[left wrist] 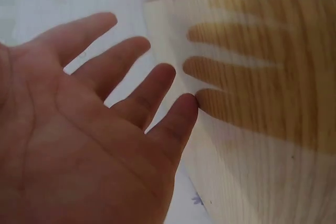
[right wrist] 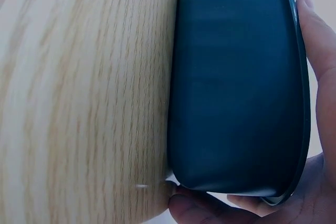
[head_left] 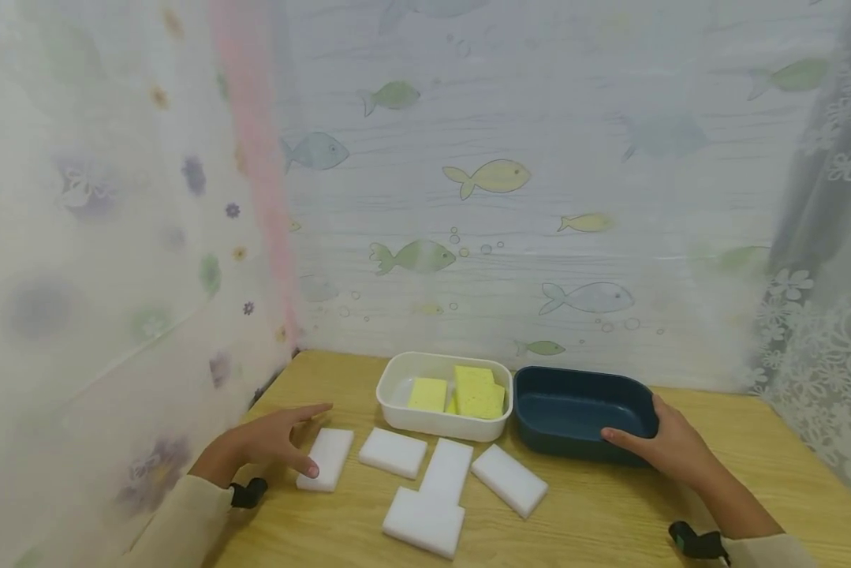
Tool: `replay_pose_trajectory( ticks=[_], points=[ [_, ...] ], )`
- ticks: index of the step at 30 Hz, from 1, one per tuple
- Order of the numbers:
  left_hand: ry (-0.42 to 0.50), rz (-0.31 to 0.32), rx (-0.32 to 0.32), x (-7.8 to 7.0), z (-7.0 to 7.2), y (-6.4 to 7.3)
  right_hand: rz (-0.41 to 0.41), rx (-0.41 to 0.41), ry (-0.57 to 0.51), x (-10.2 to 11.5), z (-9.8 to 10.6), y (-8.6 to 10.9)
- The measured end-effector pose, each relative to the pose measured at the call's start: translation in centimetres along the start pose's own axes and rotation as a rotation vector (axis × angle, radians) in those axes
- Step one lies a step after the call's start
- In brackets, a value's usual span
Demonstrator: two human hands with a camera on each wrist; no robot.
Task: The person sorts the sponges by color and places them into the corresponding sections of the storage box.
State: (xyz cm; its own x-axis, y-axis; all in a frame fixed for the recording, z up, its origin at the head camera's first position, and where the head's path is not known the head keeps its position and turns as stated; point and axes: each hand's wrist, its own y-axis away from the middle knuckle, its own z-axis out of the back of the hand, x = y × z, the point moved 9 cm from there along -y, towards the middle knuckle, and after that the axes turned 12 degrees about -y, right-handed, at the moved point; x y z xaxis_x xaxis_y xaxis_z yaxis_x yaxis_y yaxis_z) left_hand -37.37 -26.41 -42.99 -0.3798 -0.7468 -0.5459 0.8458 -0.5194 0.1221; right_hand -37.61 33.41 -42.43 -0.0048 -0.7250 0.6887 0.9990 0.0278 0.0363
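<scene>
A dark blue rectangular container (head_left: 584,410) stands on the table. My right hand (head_left: 669,442) grips its right end, thumb over the near rim and fingers curled round the outer wall, as the right wrist view shows. My left hand (head_left: 272,438) hovers at the left with fingers extended and spread; its palm shows bare in the left wrist view. Its thumb tip overlaps the leftmost white sponge block (head_left: 328,457) in the head view. More white sponge blocks (head_left: 393,452) lie in front of the containers, one (head_left: 423,522) overlapping another (head_left: 448,471).
Left of the blue container, and right beside it, is a white container (head_left: 435,427) with a few yellow sponges (head_left: 478,392) inside. The wooden table (head_left: 567,521) meets a fish-patterned curtain (head_left: 496,237) behind and a flowered one (head_left: 113,276) at the left.
</scene>
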Motion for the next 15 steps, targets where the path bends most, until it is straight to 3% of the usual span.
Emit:
replay_pose_trajectory(
  ticks=[6,15],
  points=[
    [0.004,-0.001,0.088,0.4,-1.1,0.0,0.001,0.000,-0.004,-0.2,-0.1,-0.1],
    [-0.062,0.034,0.085,0.5,-1.4,-0.3,0.014,-0.008,-0.012,0.0,0.0,0.1]
  ],
)
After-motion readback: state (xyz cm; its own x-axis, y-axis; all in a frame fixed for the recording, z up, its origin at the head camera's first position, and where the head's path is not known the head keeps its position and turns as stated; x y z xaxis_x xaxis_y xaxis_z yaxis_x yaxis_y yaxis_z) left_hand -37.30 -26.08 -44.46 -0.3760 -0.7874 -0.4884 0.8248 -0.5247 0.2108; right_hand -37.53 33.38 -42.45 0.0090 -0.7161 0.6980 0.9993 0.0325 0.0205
